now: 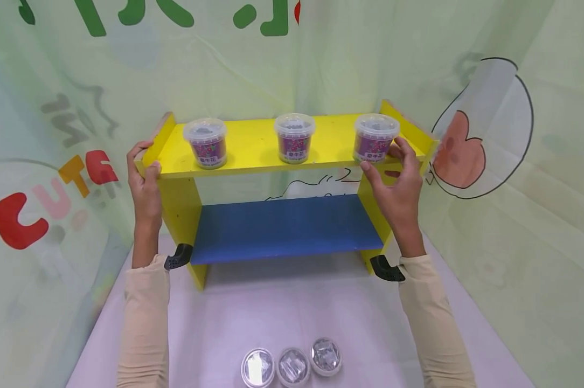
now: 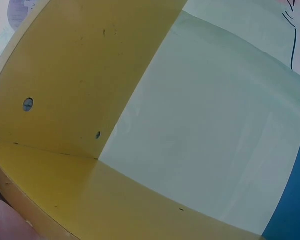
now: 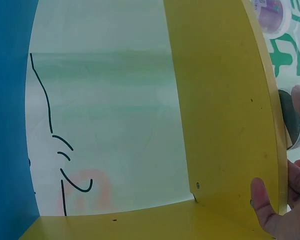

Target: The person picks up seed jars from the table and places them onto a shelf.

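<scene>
Left hand: In the head view I see my left hand (image 1: 146,188) gripping the left end of the rack (image 1: 180,207), thumb at the front, fingers over the outer side.
Right hand: My right hand (image 1: 400,194) is curled around the right cup (image 1: 373,144), thumb at its front, a finger at its right side; another finger sits below the board.
Right cup: It is upright at the front of the top shelf (image 1: 250,145), near the right end.
Other cups: The left cup (image 1: 208,148) and middle cup (image 1: 294,143) stand upright on that same board.
Left wrist view: I get the board's underside and a screw (image 2: 28,104), which the head view hides; of the hand, only a blurred sliver shows.
Right wrist view: From below, I see the right cup's dark green base showing past the front edge, which I cannot judge from above.
Edges: Raised ends bound the top shelf; the right hand is just beside the right one.
Room: Wide stretches of yellow separate the cups, and a tall gap lies between top shelf and blue shelf (image 1: 287,226).
Tabletop: A broad stretch of tabletop (image 1: 282,302) separates the rack from three silver-topped tubs (image 1: 293,367).
</scene>
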A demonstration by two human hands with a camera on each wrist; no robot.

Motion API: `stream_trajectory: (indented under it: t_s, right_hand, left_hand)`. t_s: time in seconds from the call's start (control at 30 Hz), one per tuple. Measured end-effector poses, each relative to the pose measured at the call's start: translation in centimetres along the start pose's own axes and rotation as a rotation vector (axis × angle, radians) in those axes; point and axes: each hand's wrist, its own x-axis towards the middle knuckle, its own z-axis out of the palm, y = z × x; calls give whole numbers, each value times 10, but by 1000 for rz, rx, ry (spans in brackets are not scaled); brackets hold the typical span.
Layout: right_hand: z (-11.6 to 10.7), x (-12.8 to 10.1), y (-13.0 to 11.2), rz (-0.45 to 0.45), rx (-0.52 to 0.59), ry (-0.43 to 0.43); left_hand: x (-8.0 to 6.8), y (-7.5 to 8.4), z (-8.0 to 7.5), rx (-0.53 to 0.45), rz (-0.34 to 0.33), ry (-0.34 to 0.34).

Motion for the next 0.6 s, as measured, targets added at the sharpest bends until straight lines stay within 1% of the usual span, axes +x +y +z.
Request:
stream_trajectory:
  t_s: [0.17, 0.33, 0.6]
  right_hand:
    - [2, 1, 2, 2, -18, 9]
    - [3, 4, 3, 1, -32, 1]
    - [3, 11, 1, 33, -56, -48]
  left_hand:
    - [0, 0, 0, -15, 3, -2]
    - [0, 1, 1, -7, 10, -1]
    - [1, 0, 1, 1, -5, 5]
